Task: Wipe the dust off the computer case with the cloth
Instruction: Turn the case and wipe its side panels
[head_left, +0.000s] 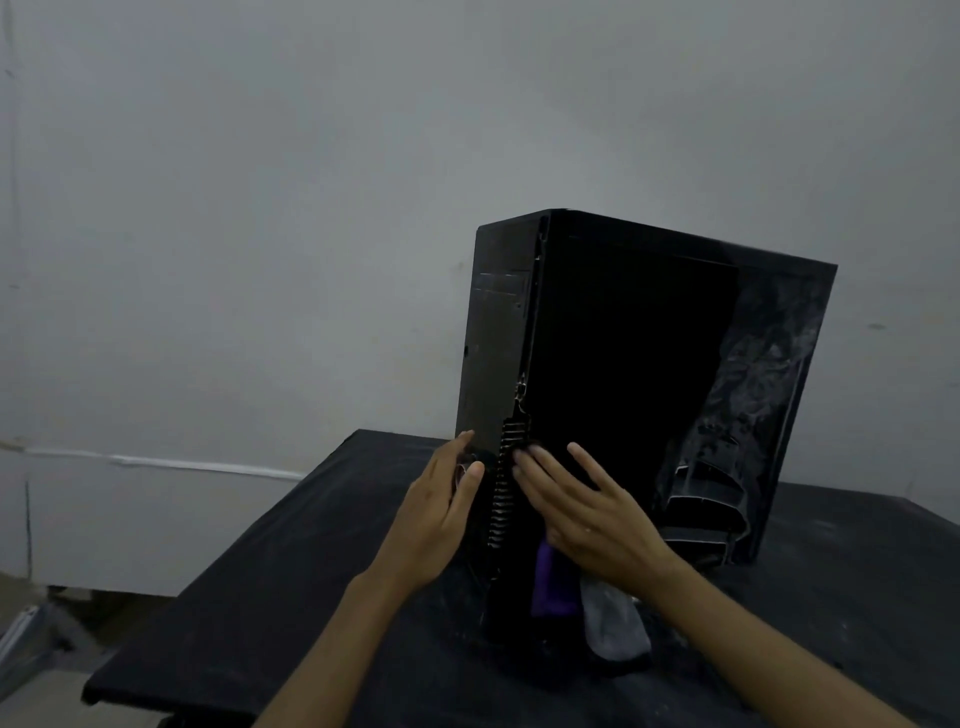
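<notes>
A black computer case (623, 338) stands upright on a black table (260, 597). Its side panel faces me, and grey dust smears cover the panel's right part (763, 364). My left hand (441, 509) rests with straight fingers against the lower front face of the case. My right hand (587, 514) lies flat with spread fingers on the lower side panel, beside the ribbed front edge. It presses a cloth (558, 577) against the case. The purple, grey and black folds of the cloth hang from under my palm down to the table.
A bare grey wall (311, 208) rises behind the table. The table's left edge (218, 561) runs diagonally, with floor and a white skirting below it. Dust streaks mark the tabletop around the case.
</notes>
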